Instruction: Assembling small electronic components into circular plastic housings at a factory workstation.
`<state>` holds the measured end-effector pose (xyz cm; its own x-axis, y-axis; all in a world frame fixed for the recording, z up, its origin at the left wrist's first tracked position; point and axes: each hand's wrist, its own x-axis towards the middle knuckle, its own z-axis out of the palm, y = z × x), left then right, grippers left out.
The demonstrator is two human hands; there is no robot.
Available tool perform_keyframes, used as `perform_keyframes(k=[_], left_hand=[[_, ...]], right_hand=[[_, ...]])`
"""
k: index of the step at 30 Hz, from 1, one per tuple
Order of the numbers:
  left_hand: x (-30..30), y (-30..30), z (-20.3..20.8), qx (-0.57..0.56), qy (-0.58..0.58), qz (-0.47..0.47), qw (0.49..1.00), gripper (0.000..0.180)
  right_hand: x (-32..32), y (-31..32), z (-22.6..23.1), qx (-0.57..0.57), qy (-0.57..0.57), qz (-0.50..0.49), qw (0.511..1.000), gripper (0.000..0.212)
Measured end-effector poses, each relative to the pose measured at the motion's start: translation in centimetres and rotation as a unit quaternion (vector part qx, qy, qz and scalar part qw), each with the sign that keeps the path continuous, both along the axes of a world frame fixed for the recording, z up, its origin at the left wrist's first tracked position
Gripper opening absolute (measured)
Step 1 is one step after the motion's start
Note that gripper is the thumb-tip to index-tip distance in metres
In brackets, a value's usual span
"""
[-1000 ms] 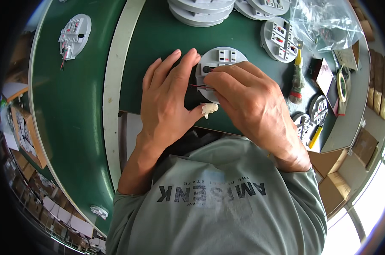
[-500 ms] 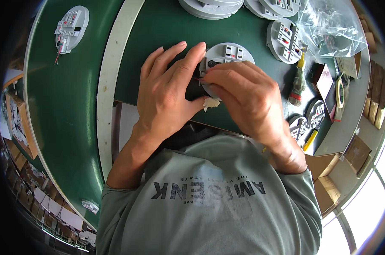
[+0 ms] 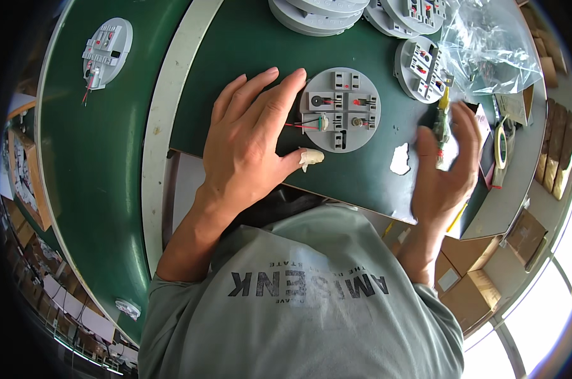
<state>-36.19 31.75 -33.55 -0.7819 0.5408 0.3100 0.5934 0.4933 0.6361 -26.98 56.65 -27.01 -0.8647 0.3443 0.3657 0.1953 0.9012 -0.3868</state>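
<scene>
A round grey plastic disc (image 3: 352, 136) lies flat on the green bench, with small black, red and white parts set in its slots. Two wires, one red, run from its left edge toward my left hand (image 3: 251, 136). That hand is open, fingers stretched and apart, beside the disc's left side; its thumb has a pale wrapping on the tip. To the right, my right hand (image 3: 447, 164) is open, thumb and fingers apart on either side of a tool with a yellow end and a wrapped handle (image 3: 443, 126). Contact with the tool cannot be made out.
Stacked grey discs (image 3: 317, 19) stand at the back, with another fitted disc (image 3: 420, 69) near a clear plastic bag (image 3: 488, 47). A tape roll (image 3: 502, 144) lies at the right. Left, past a pale rail (image 3: 156, 126), a disc (image 3: 107, 54) rests on a green belt-like surface.
My right hand has left the disc and moved right to the wrapped tool, its fingers now apart. The disc's parts are uncovered. My left hand has barely moved.
</scene>
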Motion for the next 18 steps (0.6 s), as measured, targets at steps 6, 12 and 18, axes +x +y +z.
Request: perform_keyframes(k=[6,12,18], left_hand=[[-0.1,0.1,0.1,-0.011,-0.002,-0.008,1.0,0.103],[-0.4,0.3,0.3,-0.021,-0.009,0.001,1.0,0.102],[-0.6,0.4,0.7,-0.034,-0.017,-0.009,0.999,0.094]], right_hand=[[1.8,4.6,0.5,-0.01,-0.266,-0.194,0.944,0.057],[6.0,7.7,1.2,-0.427,-0.037,-0.187,0.884,0.056],[0.0,-2.1,0.1,-0.416,0.016,0.11,0.902,0.048]])
